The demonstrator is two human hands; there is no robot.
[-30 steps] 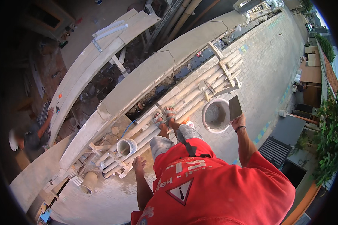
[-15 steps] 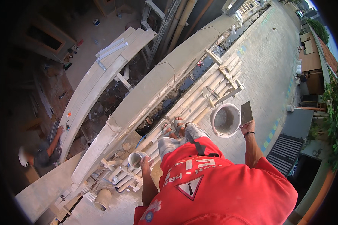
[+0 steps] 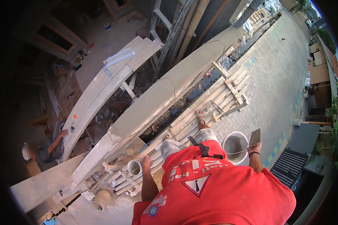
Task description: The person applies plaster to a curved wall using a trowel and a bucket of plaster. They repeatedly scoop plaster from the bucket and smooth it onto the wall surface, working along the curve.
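I'm watching a person in a red shirt point(image 3: 214, 187) whose right hand point(image 3: 254, 148) has its fingers closed on the lower edge of a flat grey plate point(image 3: 255, 137), which stands up just above those fingers. A dark band point(image 3: 254, 152) circles the wrist behind them. Right beside these fingers, to their left, sits a large bucket point(image 3: 235, 146) with a pale rim, its mouth facing up. A thin line runs over its mouth toward the same fingers; whether they have hold of it too, I can't tell.

The left hand point(image 3: 146, 163) is well apart from the right, its fingers loosely spread and seemingly holding nothing. Just left of those fingers is a small bucket point(image 3: 135, 167), grey inside; I can't make out whether they touch it. Farther down and left of them is a tan tub point(image 3: 101, 199).

Beyond both sets of fingers, pale poles point(image 3: 218, 98) run beneath a sandalled foot point(image 3: 201, 115). Past the poles stretches a long grey slab point(image 3: 157, 95), and farther left, well away from the person's fingers, a co-worker's hand point(image 3: 65, 132) rests at the edge of pale planks point(image 3: 92, 101).
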